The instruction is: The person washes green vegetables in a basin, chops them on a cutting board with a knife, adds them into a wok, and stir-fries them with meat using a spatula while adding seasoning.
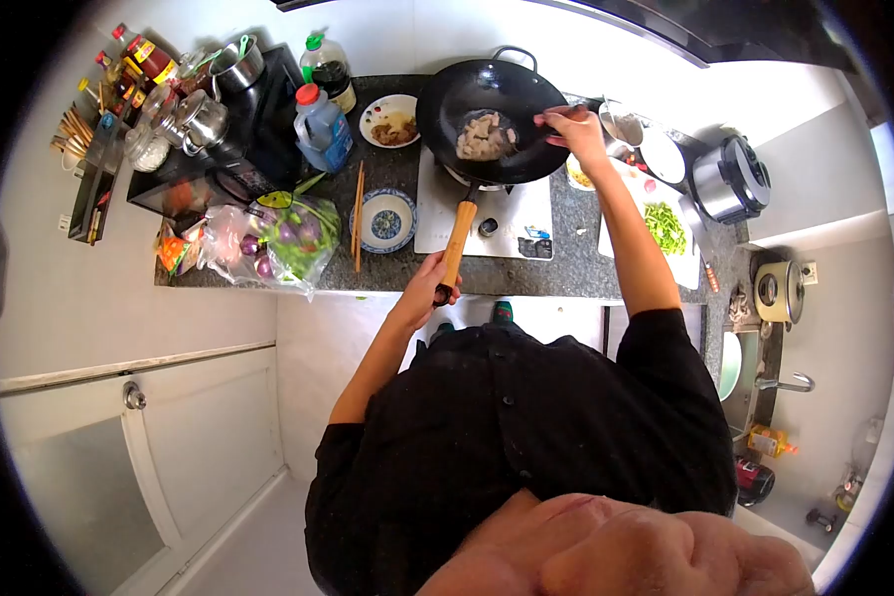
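My left hand (429, 288) is wrapped round the wooden handle (460, 238) of a black wok (445, 99), near the handle's end. The wok rests over the white stove (432, 214), with pale meat pieces (483, 137) at its middle. Over the wok's right side, my right hand (574, 131) has its fingers closed on something dark that I cannot make out. A patterned empty bowl (385, 221) and a pair of chopsticks (358, 217) lie left of the handle.
Left of the wok are a plate with brown sauce (389, 107), a red-capped jug (320, 124) and bagged vegetables (288, 243). Chopped greens (664, 228) lie on a white board (685, 266) at right, beside a knife (705, 248) and a silver cooker (730, 179).
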Tool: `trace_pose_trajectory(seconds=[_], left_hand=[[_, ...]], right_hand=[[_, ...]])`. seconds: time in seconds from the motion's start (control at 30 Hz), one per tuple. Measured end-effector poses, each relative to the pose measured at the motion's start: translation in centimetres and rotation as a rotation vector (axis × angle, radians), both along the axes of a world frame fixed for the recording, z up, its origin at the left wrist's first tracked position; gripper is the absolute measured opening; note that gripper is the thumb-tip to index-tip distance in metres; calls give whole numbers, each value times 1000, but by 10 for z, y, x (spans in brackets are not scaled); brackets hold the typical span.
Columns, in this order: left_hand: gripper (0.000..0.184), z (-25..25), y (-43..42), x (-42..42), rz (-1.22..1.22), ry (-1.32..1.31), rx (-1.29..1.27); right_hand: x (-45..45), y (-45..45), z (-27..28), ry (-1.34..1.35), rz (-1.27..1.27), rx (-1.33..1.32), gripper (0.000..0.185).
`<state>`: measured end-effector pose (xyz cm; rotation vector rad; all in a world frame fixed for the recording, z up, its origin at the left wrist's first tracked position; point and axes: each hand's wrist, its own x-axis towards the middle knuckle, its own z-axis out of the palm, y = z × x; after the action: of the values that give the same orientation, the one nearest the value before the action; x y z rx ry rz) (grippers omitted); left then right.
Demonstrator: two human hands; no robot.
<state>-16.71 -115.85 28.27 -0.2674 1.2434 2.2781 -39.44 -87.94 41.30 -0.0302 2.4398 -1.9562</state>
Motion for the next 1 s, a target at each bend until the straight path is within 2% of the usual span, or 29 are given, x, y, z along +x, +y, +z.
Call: trace_pose_trajectory(seconds=[0.1, 0.17, 0.23, 0.3, 0.37, 0.43, 0.5, 0.57, 0.63, 0.67, 0.7, 0.77, 0.9, 0.97, 1.0], left_hand=[[40, -3, -2, -2, -4, -6, -8], [40, -3, -1, -3, 11, -15, -4], [40, -4, -2, -2, 17, -30, -3], [40, -6, -2, -2, 20, -22, -8], [40, -3, -2, -1, 22, -27, -3], [40, -1, -1, -1, 24, -32, -1], [40, 0, -2, 0, 21, -22, -1], [40, 1, -2, -1, 26, -24, -5], [39, 2, -1, 1, 25, -36, -2], [39, 3, -1, 0, 22, -43, -7], [39, 3, -1, 0, 20, -45, -14], [39, 0, -3, 1, 22, -41, -9], [38, 1, -3, 0, 10, -40, 33], [38, -1, -5, -1, -1, -37, 30], [39, -3, -5, -1, -1, -28, 35]], right_hand=[[-6, -1, -17, 88, -32, -186, 20], [6, 14, 11, 106, -47, -79, 20], [10, 29, 34, 150, -64, 222, 16], [-18, 56, 12, 278, -70, 364, 16], [-49, 52, -8, 240, -95, 375, 14], [-69, 30, -16, 210, 11, 37, 11], [-63, 8, -4, 191, 86, 48, 10], [-50, -15, 3, 329, 387, 182, 16], [-36, -33, 5, 633, 600, 659, 28], [-28, -42, -2, 603, 719, 677, 33], [-29, -42, -27, 852, 758, 791, 24], [-3, -55, -42, 786, 989, 826, 18], [30, -57, -37, 830, 999, 826, 17], [38, -61, -25, 751, 927, 826, 19], [37, -62, -25, 841, 875, 787, 21]])
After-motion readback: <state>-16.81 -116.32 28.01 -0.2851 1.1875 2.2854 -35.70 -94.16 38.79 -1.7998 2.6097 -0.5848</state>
